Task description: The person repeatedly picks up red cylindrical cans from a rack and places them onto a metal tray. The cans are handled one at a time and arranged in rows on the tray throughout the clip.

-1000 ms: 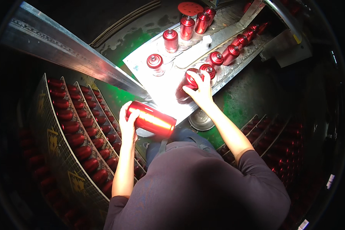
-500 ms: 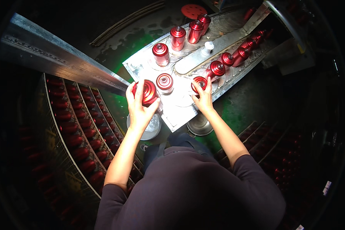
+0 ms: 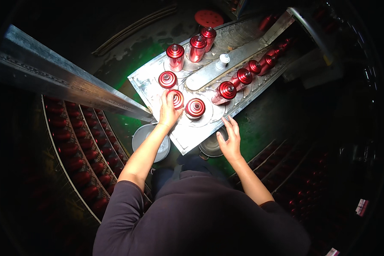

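Note:
My left hand has its fingers and thumb around a shiny red canister with a stepped, ringed top, standing on the pale metal worktop. Close beside it on the right is another red canister; a third red canister stands just beyond. My right hand is empty, its fingers apart, just off the worktop's right edge. The nearest piece to it is a red canister at the front of the right-hand row.
The metal worktop carries two rows of canisters, divided by a raised bar with a white knob-shaped piece. A steel beam rises at left. Basins sit below, with racks of red canisters alongside.
My left hand has brought its canister down onto the worktop among the others. My right hand has let go of a canister and drawn back toward me. The canisters have shifted along their rows.

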Demonstrator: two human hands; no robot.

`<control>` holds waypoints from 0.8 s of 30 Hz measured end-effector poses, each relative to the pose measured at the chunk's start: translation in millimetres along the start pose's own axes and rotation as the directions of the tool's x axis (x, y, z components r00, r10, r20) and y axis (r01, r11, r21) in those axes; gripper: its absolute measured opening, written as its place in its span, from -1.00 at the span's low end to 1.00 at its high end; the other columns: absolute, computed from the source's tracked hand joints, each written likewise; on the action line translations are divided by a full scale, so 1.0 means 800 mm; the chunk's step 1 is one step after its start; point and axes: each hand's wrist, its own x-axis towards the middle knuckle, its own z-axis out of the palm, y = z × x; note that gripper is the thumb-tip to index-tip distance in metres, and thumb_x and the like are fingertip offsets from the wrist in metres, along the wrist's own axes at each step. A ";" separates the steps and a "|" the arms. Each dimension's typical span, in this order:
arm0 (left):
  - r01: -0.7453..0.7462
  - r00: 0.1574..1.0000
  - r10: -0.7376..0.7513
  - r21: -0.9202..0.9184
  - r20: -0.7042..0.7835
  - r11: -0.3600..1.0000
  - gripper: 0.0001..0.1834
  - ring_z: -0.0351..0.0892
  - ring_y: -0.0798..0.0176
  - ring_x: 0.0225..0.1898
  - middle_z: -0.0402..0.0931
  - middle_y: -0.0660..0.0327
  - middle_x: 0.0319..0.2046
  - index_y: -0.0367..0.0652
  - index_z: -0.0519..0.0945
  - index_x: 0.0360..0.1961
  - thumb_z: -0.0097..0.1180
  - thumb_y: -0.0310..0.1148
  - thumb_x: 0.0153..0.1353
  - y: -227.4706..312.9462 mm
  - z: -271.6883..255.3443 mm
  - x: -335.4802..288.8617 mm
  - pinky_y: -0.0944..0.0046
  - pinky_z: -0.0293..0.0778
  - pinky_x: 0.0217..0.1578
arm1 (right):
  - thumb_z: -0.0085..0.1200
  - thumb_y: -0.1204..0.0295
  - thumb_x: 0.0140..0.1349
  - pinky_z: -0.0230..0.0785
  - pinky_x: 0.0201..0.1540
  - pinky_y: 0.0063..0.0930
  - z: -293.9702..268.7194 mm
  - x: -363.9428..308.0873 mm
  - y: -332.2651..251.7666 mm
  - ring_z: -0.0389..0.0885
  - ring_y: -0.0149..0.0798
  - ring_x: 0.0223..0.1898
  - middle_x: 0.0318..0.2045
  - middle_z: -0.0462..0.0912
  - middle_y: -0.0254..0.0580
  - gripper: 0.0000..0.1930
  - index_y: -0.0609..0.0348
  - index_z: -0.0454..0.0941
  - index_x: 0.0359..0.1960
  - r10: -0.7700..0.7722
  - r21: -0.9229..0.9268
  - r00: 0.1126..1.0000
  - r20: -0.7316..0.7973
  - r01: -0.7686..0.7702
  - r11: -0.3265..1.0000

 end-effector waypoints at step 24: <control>0.451 0.615 -0.734 -0.635 -0.289 0.628 -0.39 0.53 0.09 0.21 0.49 -0.02 0.15 -0.14 0.38 0.32 0.31 -0.45 0.28 0.054 -0.455 -0.366 0.14 0.47 0.21 | 0.11 0.66 0.26 0.45 0.24 -0.27 0.219 -0.029 -0.298 0.62 -0.09 0.15 0.12 0.59 0.06 -0.52 0.34 0.48 0.25 -0.521 0.576 0.602 0.605 0.121 0.808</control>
